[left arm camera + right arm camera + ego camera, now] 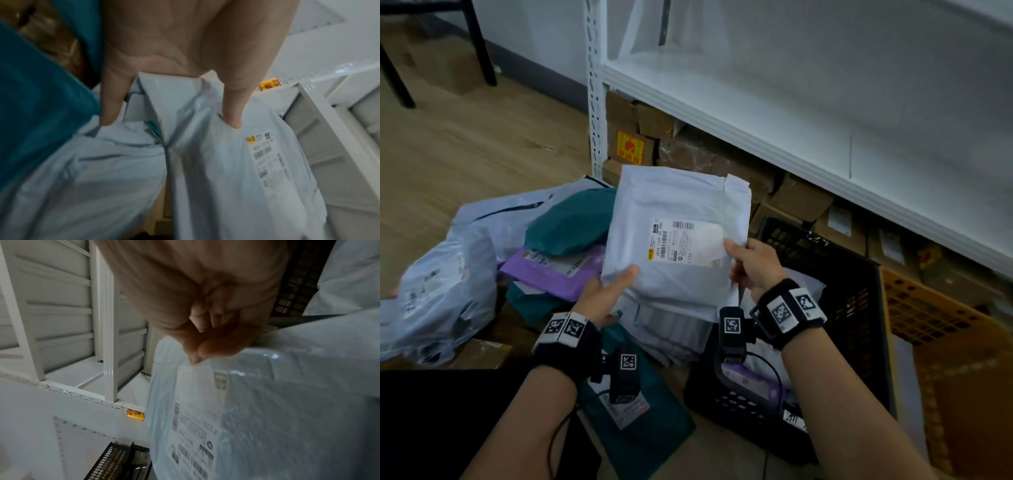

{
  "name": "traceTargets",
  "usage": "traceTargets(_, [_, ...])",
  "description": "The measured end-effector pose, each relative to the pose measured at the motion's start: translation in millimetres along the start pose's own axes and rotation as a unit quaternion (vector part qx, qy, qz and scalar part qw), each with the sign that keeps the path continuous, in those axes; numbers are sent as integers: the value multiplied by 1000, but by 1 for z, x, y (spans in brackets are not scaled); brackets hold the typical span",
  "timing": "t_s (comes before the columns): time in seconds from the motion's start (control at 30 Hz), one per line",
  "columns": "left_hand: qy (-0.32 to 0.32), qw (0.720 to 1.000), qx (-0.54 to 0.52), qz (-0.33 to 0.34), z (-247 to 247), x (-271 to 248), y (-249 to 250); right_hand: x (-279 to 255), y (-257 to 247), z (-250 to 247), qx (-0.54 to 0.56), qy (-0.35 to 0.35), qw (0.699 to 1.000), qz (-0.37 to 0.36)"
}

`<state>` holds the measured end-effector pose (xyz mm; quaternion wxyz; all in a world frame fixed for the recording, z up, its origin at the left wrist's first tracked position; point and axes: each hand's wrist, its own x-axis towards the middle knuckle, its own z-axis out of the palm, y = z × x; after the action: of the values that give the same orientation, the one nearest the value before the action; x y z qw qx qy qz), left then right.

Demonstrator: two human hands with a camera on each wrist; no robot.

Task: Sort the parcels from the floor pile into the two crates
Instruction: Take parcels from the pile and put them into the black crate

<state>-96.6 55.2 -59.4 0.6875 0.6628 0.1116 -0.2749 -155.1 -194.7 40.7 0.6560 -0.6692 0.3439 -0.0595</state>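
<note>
**Label up, both hands on: a parcel held for reading**

A pale grey, flat plastic mailer bag (674, 233) was held up above the floor pile (544, 253), with its printed white shipping label (681, 241) turned toward the head camera. That tilt looked chosen so the label could be read before a crate was picked. The left hand (607, 294) gripped the bag's lower left edge, thumb on the front face and fingers behind. The right hand (753, 265) pinched the right edge just beside the label. With a grip on each side, the soft film stayed fairly flat, which probably kept the print legible.

The black perforated plastic crate (859, 294) stood immediately to the right of the held bag, with some pale and purple parcels already inside. The orange perforated plastic crate (941, 325) stood beyond it, touching or nearly so. Either looked reachable by a short swing to the right.

The head view alone showed both crates and the pile's teal, purple and grey bags. The left wrist view added what was hidden there: a finger (109, 104) reaching behind the bag while the thumb (234, 107) dented its front. The right wrist view showed the thumb and fingertip (207, 348) meeting on the label's top corner, and the white metal shelving (107, 321) from below.
</note>
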Motion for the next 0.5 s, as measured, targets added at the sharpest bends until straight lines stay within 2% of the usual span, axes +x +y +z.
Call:
traceTargets(0.1, [18,999,-1,-48,11,-3,6,-17,5,-2,122,-34,992,-12])
traceTargets(0.17, [-46,994,-92,-42,23,-9,13,-28,11,-2,183,-80,980,3])
traceTargets(0.2, [-74,984,-159,-26,30,-13,17,-33,15,-3,191,-102,976,12])
traceTargets(0.27, [-50,968,-243,42,36,-18,26,-42,23,-6,145,-152,978,13])
traceTargets(0.33, [15,963,-245,109,33,-22,38,-49,27,-16,42,-188,981,-10])
traceTargets(0.37, [26,962,-238,133,31,-23,44,-52,27,-24,13,-191,981,-25])
traceTargets(0.4, [25,962,-225,153,28,-25,50,-51,26,-34,13,-184,982,-34])
traceTargets(0.5, [-8,963,-165,211,26,-33,66,-48,15,-64,103,-137,985,-24])
